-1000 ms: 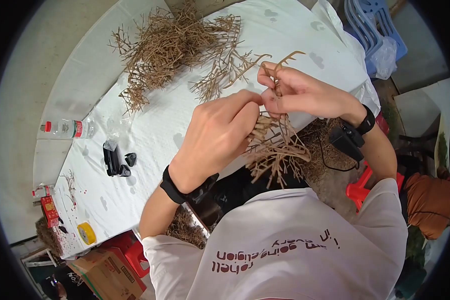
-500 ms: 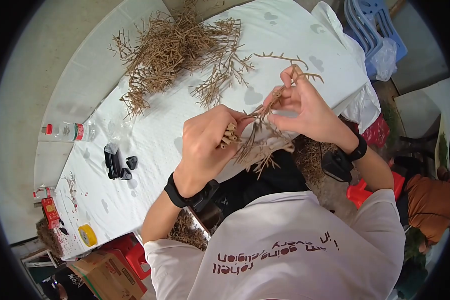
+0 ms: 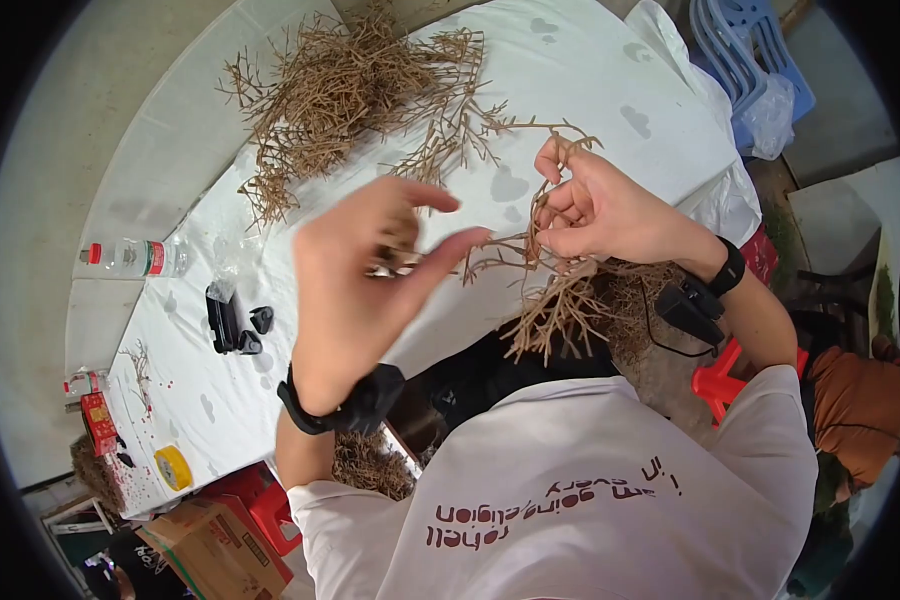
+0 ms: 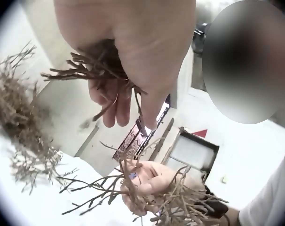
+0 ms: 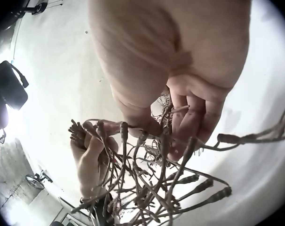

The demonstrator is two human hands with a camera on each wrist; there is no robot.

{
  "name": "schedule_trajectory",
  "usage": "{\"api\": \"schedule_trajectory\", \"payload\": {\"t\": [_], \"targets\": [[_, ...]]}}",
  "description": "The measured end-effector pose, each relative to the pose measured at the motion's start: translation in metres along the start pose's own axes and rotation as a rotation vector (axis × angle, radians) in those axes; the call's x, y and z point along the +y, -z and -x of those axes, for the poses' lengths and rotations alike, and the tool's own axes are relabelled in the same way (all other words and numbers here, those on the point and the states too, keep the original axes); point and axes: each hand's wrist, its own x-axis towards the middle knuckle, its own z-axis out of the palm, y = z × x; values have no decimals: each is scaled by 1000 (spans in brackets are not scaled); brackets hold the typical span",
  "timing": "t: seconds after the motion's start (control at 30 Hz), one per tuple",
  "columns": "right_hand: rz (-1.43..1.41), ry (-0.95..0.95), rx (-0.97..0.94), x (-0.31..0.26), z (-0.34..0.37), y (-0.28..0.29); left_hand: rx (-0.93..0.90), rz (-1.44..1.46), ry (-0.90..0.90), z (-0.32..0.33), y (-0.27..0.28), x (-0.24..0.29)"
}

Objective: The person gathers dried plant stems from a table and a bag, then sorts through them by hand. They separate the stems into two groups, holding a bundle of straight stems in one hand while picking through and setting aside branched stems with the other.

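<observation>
In the head view my left hand holds a small bundle of dry brown twigs against its palm. Its thumb and index finger stand spread apart, pointing towards the other hand. Twig ends stick out past the palm in the left wrist view. Just to the right, my right hand pinches branching twigs between thumb and fingers. Their forked tips hang below the hand, and a thin stem reaches out above it. The right wrist view shows knobbly twig branches spreading below the right hand's fingers.
A large heap of dry twigs lies at the far side of the white-covered table. At the left are a plastic bottle, black device parts and yellow tape. Blue plastic stools stand beyond the table, a red stool at right.
The hands were close together at the twigs; now the left has drawn away leftward, its thumb and index finger spreading. The right hand moved outward, then slightly back, still holding its twigs.
</observation>
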Motion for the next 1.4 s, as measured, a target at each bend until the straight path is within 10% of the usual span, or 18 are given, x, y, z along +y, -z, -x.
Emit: {"api": "schedule_trajectory", "payload": {"t": [0.13, 0.27, 0.83, 0.97, 1.07, 1.4], "targets": [[-42, 57, -35, -2, -6, -5, -133, -147, -422, -8, -31, -5], [-9, 59, 24, -3, -6, -3, -307, 21, -144, 6, -38, -7], [253, 4, 111, 7, -13, -12, -239, -370, -288, 14, -44, -35], [646, 567, 192, 28, -28, -22, -283, -354, -300, 14, -41, -37], [-26, 157, 24, 25, -30, -20, -339, -352, -361, 14, -35, -44], [255, 79, -172, 3, -18, -17, -365, -360, -439, 28, -20, -47]]}}
